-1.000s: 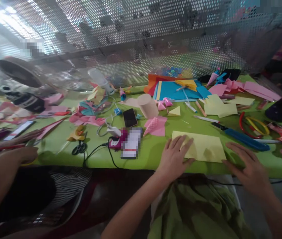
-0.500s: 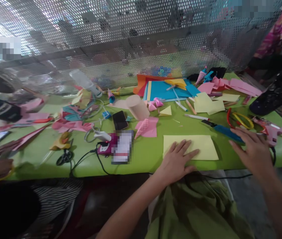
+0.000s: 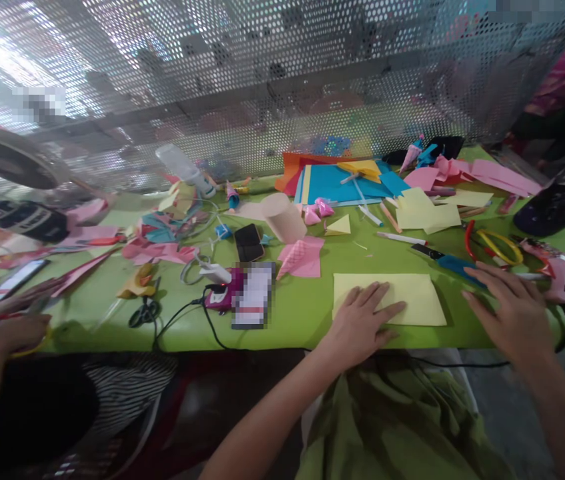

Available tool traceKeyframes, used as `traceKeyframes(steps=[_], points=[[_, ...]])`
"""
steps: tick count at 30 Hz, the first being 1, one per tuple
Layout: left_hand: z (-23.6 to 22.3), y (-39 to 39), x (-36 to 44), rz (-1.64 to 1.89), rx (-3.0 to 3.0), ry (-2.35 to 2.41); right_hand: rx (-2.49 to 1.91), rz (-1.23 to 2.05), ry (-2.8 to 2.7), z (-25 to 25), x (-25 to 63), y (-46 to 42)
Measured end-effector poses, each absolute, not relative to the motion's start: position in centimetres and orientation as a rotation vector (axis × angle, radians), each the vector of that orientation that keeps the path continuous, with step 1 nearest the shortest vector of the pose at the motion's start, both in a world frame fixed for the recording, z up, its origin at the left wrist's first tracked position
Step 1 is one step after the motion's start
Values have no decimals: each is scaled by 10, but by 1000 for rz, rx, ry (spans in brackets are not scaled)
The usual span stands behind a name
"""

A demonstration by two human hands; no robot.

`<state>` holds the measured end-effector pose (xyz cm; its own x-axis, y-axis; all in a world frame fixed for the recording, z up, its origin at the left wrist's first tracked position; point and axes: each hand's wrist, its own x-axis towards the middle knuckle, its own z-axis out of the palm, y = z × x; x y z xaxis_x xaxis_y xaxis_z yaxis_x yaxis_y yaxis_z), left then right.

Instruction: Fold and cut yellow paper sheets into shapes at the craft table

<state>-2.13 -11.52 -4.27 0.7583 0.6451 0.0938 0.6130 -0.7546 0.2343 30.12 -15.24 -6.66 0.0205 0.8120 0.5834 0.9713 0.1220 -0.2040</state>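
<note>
My left hand (image 3: 365, 323) lies flat with spread fingers on a folded sheet of pale yellow paper (image 3: 412, 300) near the table's front edge. To its right, my right hand (image 3: 512, 310) is open, its fingers stretched over the near end of a knife with a blue handle (image 3: 455, 265). Whether the fingertips touch the handle, I cannot tell. Just beyond the knife are scissors with red and yellow handles (image 3: 500, 248), partly hidden. A pink glue gun (image 3: 562, 277) lies to the right of them. Above the yellow sheet lies a white pen (image 3: 401, 239).
A co-worker's hand (image 3: 7, 340) holds yellow-handled scissors at the left. Phones (image 3: 253, 297), a purple power bank (image 3: 222, 293) with cables, a paper roll (image 3: 282, 219) and pink scraps cover the middle. Coloured sheets (image 3: 327, 183) lie at the back; a dark bottle (image 3: 552, 193) stands right.
The view has swung slightly left, so everything sits a little further right in the picture. My left hand stays on the yellow paper; my right hand stays by the blue knife handle.
</note>
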Motion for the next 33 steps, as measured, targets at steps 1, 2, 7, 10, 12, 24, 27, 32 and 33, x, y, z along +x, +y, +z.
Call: traceKeyframes(steps=[1,2,7,10,12,24,27,32,33], points=[[-42,-115,-21,242,2763,999,-1723,-357,-1828,-66,301,-153],[-42,-115,-20,236,2762,1000,-1723,-357,-1830,-66,300,-153],[-43,-115,-20,262,2775,1013,-1709,-334,-1824,-65,297,-154],[-44,-114,-20,291,2759,1023,-1678,-313,-1824,-66,295,-154],[-43,-113,-20,321,2739,1041,-1655,-283,-1838,-66,292,-155],[-29,-88,-31,305,2642,1299,-1491,-11,-1918,-65,268,-164],[-31,-85,-32,305,2628,1315,-1483,18,-1932,-66,264,-164],[-30,-83,-32,337,2607,1307,-1498,69,-1944,-69,260,-164],[-30,-83,-32,329,2607,1304,-1502,75,-1945,-70,259,-164]])
